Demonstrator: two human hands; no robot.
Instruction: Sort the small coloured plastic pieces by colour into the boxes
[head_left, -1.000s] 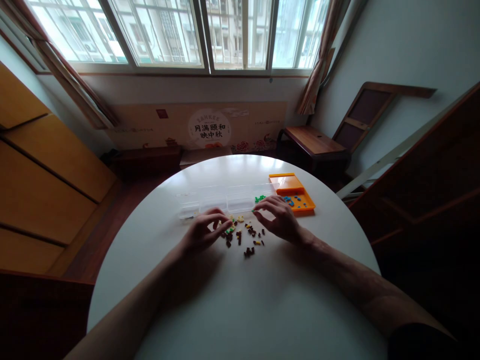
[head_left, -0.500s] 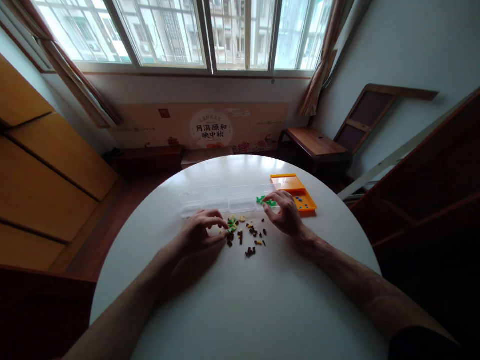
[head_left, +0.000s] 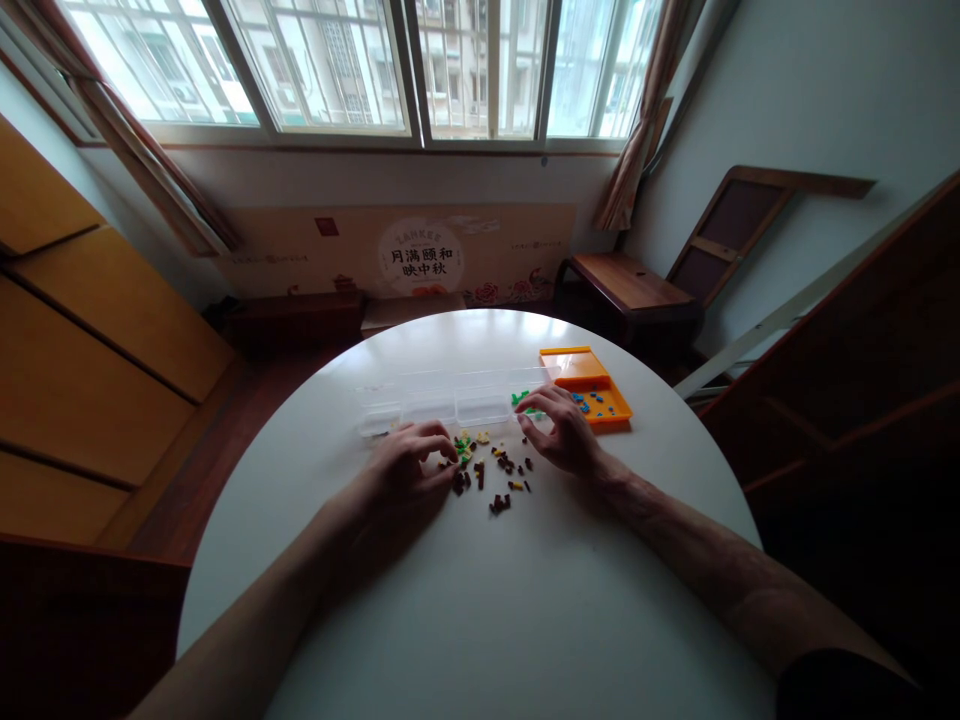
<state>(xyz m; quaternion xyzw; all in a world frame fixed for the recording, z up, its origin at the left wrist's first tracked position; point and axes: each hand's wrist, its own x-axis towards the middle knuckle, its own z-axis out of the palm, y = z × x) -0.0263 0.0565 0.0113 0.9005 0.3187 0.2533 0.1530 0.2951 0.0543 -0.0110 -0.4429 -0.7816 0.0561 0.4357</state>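
Note:
My left hand (head_left: 411, 462) rests at the left side of a small pile of bricks, thumb and forefinger apart, fingertips beside green and yellow bricks (head_left: 463, 446). Dark brown bricks (head_left: 500, 503) lie scattered to the right and nearer me. My right hand (head_left: 564, 432) hovers at the right end of a clear plastic compartment box (head_left: 484, 410), its fingers curved and spread a little from the thumb. Green bricks (head_left: 520, 399) sit in that end compartment, partly hidden by the fingers. I make out nothing held in either hand.
Behind my right hand lies an orange tray (head_left: 621, 412) with small blue bricks (head_left: 598, 397) in it. Everything stands on a round white table (head_left: 480, 620). Past its far edge are a wooden stool (head_left: 630, 280) and a window (head_left: 480, 70).
My right hand has shifted slightly left and toward me, showing more blue bricks in the orange tray. My left hand stays nearly in place beside the pile.

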